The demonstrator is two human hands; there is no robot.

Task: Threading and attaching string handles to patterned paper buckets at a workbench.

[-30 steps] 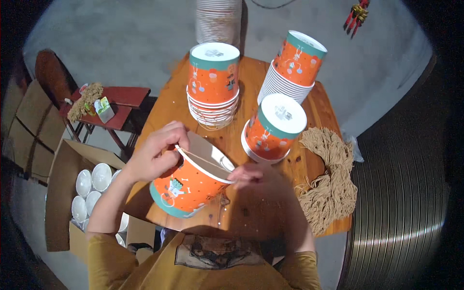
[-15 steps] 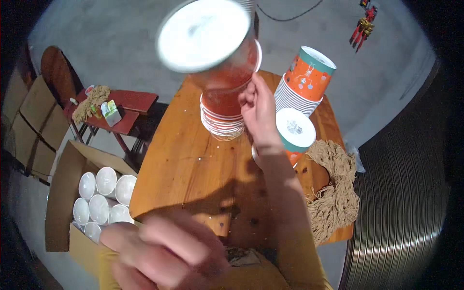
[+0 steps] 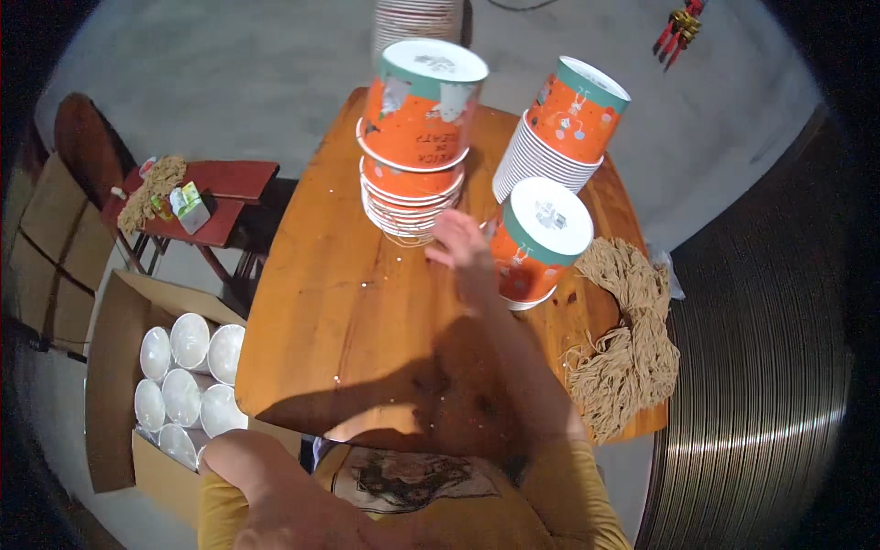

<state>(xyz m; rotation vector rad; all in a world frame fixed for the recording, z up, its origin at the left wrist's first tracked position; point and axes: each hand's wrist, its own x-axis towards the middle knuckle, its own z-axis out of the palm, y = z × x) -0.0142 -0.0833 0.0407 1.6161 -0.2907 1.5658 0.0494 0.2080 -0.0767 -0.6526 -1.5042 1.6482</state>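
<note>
My right hand [image 3: 460, 243] is over the wooden table, its fingers apart and holding nothing. It is between a stack of upturned orange paper buckets [image 3: 414, 128] on the left and an upturned orange bucket with a green band and white base [image 3: 532, 252] on the right. Loops of thin tan string hang around the lower rims of the left stack. My left arm [image 3: 266, 486] bends in at the lower left, close to my body; the fingers of that hand are hidden.
Behind the single bucket leans another bucket stack [image 3: 559, 137]. A bundle of tan string [image 3: 628, 339] lies at the table's [image 3: 312, 302] right edge. A cardboard box [image 3: 115, 394] of white-lined buckets stands lower left, near a red bench [image 3: 238, 179]. A corrugated dark surface [image 3: 752, 367] rises at right.
The blurred upper bucket on the left stack now sits upright and still. My right hand has let go of it and come down toward me. My left hand has dropped toward the lower edge.
</note>
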